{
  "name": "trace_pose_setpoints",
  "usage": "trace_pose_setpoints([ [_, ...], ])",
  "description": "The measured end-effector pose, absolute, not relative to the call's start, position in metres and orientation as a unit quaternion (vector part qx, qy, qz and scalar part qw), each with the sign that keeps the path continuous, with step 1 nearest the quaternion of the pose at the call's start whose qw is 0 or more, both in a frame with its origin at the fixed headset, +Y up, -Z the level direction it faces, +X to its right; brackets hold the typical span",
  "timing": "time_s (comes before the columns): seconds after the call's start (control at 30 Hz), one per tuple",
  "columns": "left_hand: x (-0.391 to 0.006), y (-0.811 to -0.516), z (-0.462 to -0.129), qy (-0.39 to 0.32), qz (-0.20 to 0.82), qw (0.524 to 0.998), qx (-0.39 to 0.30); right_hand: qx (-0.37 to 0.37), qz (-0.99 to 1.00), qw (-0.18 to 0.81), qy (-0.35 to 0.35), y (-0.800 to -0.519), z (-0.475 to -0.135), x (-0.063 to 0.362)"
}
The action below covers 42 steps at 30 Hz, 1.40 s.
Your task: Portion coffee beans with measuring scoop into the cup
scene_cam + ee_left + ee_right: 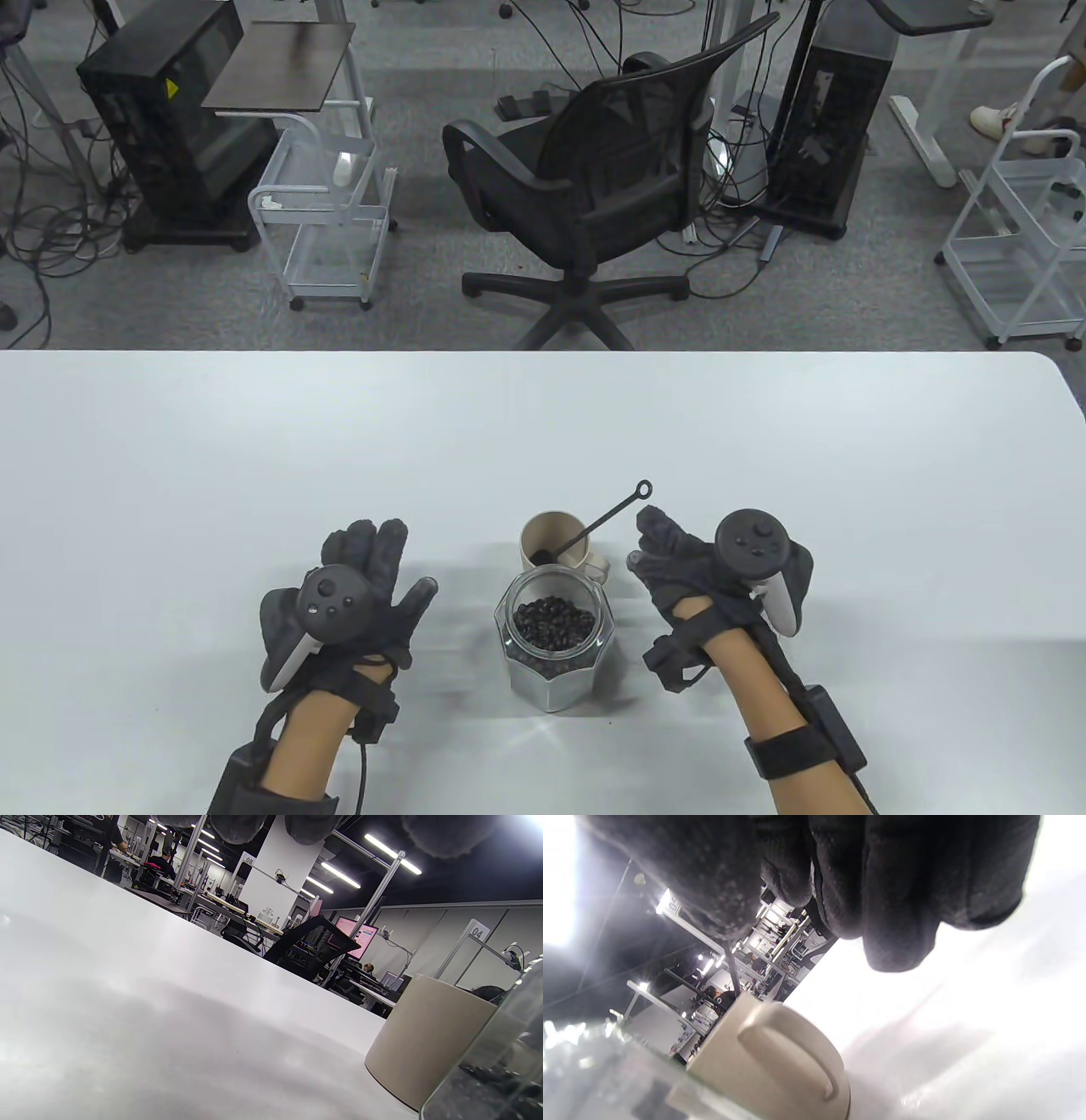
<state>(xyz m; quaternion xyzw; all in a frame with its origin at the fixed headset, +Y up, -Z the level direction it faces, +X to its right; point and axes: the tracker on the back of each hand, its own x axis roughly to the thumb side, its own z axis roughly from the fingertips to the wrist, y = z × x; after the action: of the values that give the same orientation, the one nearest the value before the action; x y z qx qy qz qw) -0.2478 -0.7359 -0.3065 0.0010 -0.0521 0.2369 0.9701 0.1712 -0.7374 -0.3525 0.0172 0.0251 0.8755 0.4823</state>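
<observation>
A beige cup (543, 528) stands on the white table (254, 441) just behind a glass jar (556, 671) of coffee beans (556, 620). The black measuring scoop (607, 514) leans in the cup, bowl inside, with its ringed handle pointing up and to the right. My left hand (399, 564) lies flat on the table left of the jar, fingers straight. My right hand (649, 543) sits right of the cup with loosely curled fingers, close to the scoop handle and holding nothing. The right wrist view shows the cup (780, 1060), the thin scoop handle (731, 971) and my fingers (895, 899).
A black office chair (594, 187) stands beyond the table's far edge, with white wire carts (322, 221) and computer towers on the floor. The left wrist view shows the cup (424, 1035) and the jar (500, 1060) at the right.
</observation>
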Motion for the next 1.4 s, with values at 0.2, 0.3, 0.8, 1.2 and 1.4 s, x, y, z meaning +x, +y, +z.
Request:
trace_pose_setpoints([
  [0.2,-0.249,-0.739,-0.308,-0.049,0.228,0.972,-0.005,0.034,0.822,0.567,0.047,-0.737,-0.352,0.194],
  [0.3,-0.249,-0.738,-0.309,-0.048,0.227,0.973,-0.006,0.037,0.788,0.612,0.066,-0.737,-0.354,0.195],
  [0.8,-0.25,-0.737,-0.31,-0.049,0.232,0.971,-0.008,0.009,0.702,0.698,0.141,-0.748,-0.393,0.162],
  [1.2,-0.249,-0.739,-0.309,-0.048,0.24,0.97,-0.014,-0.012,0.712,0.695,0.098,-0.736,-0.389,0.156],
  [1.4,-0.248,-0.74,-0.308,-0.048,0.251,0.967,-0.014,0.002,0.714,0.698,0.054,-0.724,-0.382,0.162],
])
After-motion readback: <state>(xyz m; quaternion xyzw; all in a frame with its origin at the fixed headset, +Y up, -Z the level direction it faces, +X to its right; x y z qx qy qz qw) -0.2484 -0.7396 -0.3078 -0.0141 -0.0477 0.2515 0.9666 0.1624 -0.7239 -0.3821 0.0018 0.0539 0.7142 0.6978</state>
